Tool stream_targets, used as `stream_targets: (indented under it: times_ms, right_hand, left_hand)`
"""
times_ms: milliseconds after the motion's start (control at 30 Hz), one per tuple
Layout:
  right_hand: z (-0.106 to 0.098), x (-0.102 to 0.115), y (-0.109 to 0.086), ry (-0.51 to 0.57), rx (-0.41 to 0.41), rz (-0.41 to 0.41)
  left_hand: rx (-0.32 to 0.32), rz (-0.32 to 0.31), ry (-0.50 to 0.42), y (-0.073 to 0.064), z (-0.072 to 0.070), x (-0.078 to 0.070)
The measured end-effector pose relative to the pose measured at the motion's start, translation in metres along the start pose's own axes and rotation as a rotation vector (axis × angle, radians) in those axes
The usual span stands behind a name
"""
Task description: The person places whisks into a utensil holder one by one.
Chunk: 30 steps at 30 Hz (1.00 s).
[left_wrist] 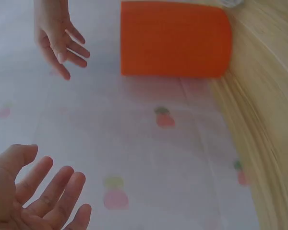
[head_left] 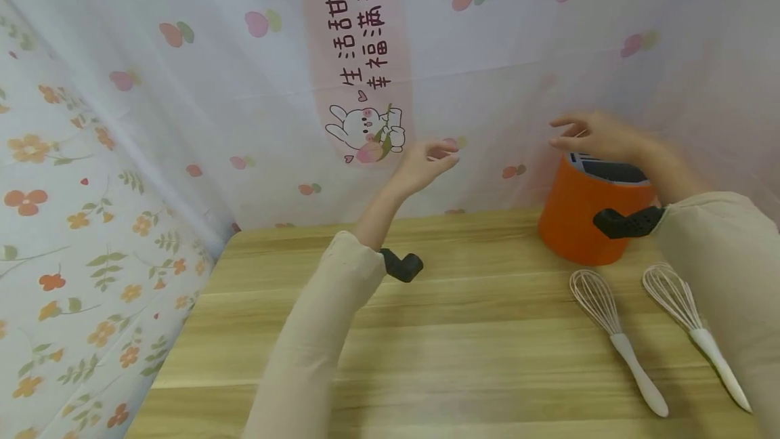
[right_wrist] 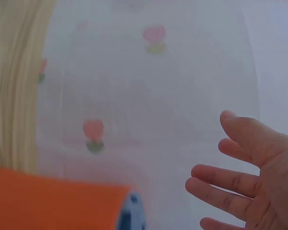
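My left hand (head_left: 422, 169) is raised above the back of the table, its fingers loosely bent around nothing. In the left wrist view the palm and spread fingers of that hand (left_wrist: 43, 196) show bare. Over the top of an orange knife block (head_left: 588, 215) hovers my right hand (head_left: 600, 134), with nothing in it. The block's dark top has slots, partly hidden behind the right forearm. From the right wrist, the same hand (right_wrist: 249, 172) appears with fingers apart, beside the block's orange wall (right_wrist: 53, 201) and not gripping it.
Two whisks with white handles, a left one (head_left: 634, 368) and a right one (head_left: 719, 358), lie on the wooden table (head_left: 451, 330) in front of the block. A printed curtain (head_left: 487, 100) hangs behind the table, and a flowered one (head_left: 91, 256) at the left.
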State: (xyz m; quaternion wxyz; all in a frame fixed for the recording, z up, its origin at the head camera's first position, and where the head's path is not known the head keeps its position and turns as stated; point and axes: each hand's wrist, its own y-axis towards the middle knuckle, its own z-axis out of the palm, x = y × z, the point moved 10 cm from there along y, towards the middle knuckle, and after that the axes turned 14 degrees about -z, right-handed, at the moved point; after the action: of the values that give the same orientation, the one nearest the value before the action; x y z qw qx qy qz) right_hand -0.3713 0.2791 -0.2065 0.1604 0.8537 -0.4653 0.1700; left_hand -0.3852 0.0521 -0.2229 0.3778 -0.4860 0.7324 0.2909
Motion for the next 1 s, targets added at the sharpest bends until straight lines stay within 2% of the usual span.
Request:
stream_targets:
  times_ms: [200,333,433,600,667,767,933,1000]
  right_hand:
    - [-0.03,-0.031,-0.028,-0.086,-0.052,0.026]
    - [-0.041,-0.053,-0.044,-0.124,-0.048,0.071]
    - [-0.046,-0.07,-0.054,-0.149,-0.038,0.102]
    - [-0.048,-0.097,-0.072,-0.172,-0.025,0.141]
    - [-0.047,-0.108,-0.08,-0.173,-0.02,0.162]
    - [-0.044,-0.123,-0.09,-0.167,-0.023,0.186]
    - [-0.033,-0.143,-0.099,-0.113,-0.037,0.219]
    - [-0.026,-0.147,-0.1,-0.09,-0.042,0.228]
  left_hand:
    - [0.094,-0.01,-0.091,0.035,0.05,-0.035]
    - [0.114,-0.043,-0.112,0.054,0.08,-0.046]
    - [0.119,-0.105,-0.16,0.066,0.101,-0.05]
    - [0.072,-0.152,-0.146,0.081,0.128,-0.054]
    - [0.038,-0.148,-0.105,0.086,0.136,-0.056]
    - [-0.001,-0.17,-0.092,0.091,0.146,-0.054]
    - [-0.043,-0.168,-0.068,0.097,0.163,-0.051]
    - [-0.053,-0.145,-0.061,0.098,0.17,-0.049]
